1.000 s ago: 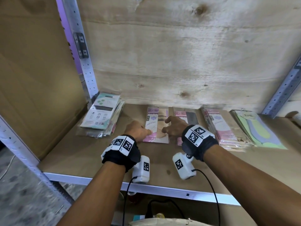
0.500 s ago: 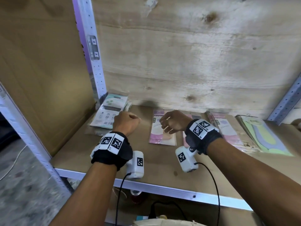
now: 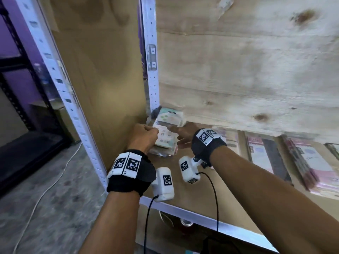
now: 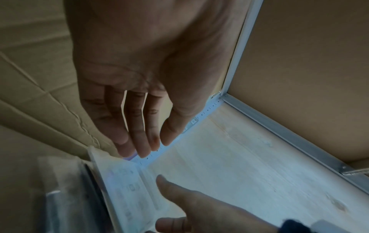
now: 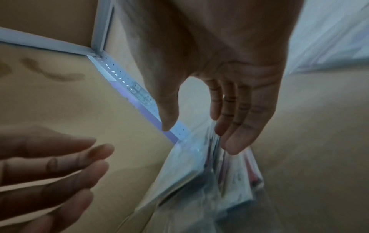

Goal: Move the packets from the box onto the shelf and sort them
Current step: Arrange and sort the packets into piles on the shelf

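Pale-green plastic packets (image 3: 167,132) stacked in the brown shelf (image 3: 201,195) corner sit between our left hand (image 3: 145,137) and right hand (image 3: 183,133), fingers (image 4: 137,134) straight, slightly apart, gripping nothing.

2 hands: left hand (image 3: 145,137), right hand (image 3: 183,133). 2 black wristbands w/ white tags, 1 per wrist. 2 white wrist cams, each w/ 1 black cable. Packets on shelf (image 3: 198,195): 1 pile of mint-and-white packets (image 3: 167,132) in back left corner, approx 3 pink piles (image 3: 311,162) to the right; packets per pile can't be counted, too blurred. 2 white uprights on the left.
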`<state>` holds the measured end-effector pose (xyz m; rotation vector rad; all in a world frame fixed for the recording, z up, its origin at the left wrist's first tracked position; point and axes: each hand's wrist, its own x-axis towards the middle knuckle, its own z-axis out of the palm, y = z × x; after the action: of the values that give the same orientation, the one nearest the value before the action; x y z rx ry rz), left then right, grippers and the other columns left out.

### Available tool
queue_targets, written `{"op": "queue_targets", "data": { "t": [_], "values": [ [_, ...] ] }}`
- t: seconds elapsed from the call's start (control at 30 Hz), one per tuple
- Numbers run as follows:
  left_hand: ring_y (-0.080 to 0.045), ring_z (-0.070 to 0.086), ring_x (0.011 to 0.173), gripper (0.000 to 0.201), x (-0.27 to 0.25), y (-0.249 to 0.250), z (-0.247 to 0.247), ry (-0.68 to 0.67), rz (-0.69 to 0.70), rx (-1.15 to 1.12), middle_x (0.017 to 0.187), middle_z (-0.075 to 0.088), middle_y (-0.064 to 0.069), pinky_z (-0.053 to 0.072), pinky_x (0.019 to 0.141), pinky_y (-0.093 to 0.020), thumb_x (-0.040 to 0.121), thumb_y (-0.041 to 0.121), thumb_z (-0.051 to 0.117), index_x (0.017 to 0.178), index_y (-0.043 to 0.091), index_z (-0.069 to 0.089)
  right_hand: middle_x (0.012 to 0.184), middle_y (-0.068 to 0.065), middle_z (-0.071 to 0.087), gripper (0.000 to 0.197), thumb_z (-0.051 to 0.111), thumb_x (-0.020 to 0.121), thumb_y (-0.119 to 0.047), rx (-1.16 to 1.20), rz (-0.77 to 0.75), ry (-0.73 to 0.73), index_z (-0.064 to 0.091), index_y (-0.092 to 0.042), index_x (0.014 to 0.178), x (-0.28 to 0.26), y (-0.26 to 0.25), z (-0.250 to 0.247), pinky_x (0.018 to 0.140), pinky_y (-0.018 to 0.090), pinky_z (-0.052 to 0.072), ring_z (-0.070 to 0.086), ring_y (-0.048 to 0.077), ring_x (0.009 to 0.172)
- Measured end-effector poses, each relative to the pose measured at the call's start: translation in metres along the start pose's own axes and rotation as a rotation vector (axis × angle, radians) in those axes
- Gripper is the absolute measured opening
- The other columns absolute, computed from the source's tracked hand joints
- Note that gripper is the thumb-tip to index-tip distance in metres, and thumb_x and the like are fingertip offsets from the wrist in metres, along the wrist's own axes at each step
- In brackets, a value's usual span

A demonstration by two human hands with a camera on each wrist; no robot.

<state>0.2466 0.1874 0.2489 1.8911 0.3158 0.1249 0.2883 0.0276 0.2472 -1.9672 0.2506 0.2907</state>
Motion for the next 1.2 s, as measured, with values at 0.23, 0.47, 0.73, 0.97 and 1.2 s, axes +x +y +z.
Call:
{"op": "queue_targets", "data": {
  "t": [0.23,0.47,0.73,0.97,1.2],
  "values": [
    [-0.026,0.073,0.078,0.010,-0.002,-0.005,-0.015,0.060,-0.001,-0.023,0.074,0.076,0.001,0.060,0.085,-0.046,0.069,0.027,0.067,0.063,0.019,0.069,0.090,0.016,0.069,0.036,0.077,0.081,-0.004,0.077,0.012,-0.030,0.063,0.004,0.113,0.001,0.009,0.016,0.041,0.027,0.054,0.066,0.022,0.054],
    [-0.026,0.075,0.074,0.013,-0.009,-0.004,-0.005,-0.019,0.011,0.002,0.065,0.075,-0.003,0.061,0.079,-0.040,0.078,0.018,0.068,0.066,0.015,0.069,0.068,0.009,0.062,0.021,0.076,0.084,-0.007,-0.075,-0.037,0.020,0.059,-0.002,0.072,-0.019,0.029,-0.025,0.043,0.023,0.048,0.054,0.018,0.048],
    [-0.019,0.063,0.051,0.016,-0.022,-0.002,0.023,-0.145,0.005,0.046,0.077,0.070,-0.009,0.060,0.066,-0.035,0.087,0.015,0.069,0.073,0.011,0.063,0.081,0.016,0.059,0.017,0.074,0.083,-0.008,-0.091,-0.131,0.031,0.059,-0.006,0.089,-0.048,0.048,-0.063,0.058,0.034,0.045,0.056,0.026,0.072],
    [-0.032,0.075,0.087,0.050,-0.053,0.020,0.059,-0.412,-0.201,-0.355,0.103,0.067,-0.019,0.064,0.065,-0.037,0.084,0.049,0.072,0.116,0.014,0.056,0.074,0.006,0.058,0.017,0.072,0.085,-0.003,-0.066,-0.357,0.091,0.057,-0.011,0.085,-0.093,0.064,-0.107,0.038,0.018,0.041,0.056,0.012,0.052],
    [-0.049,0.064,0.110,0.103,-0.053,0.031,0.094,-0.614,-0.329,-0.854,0.130,0.052,-0.032,0.058,0.082,-0.054,0.052,0.043,0.096,0.133,0.003,0.047,0.089,0.010,0.065,0.019,0.080,0.078,-0.009,-0.308,-0.611,0.183,0.069,-0.011,0.094,-0.156,0.088,-0.152,0.072,0.025,0.046,0.055,0.015,0.075]
  ]
}}
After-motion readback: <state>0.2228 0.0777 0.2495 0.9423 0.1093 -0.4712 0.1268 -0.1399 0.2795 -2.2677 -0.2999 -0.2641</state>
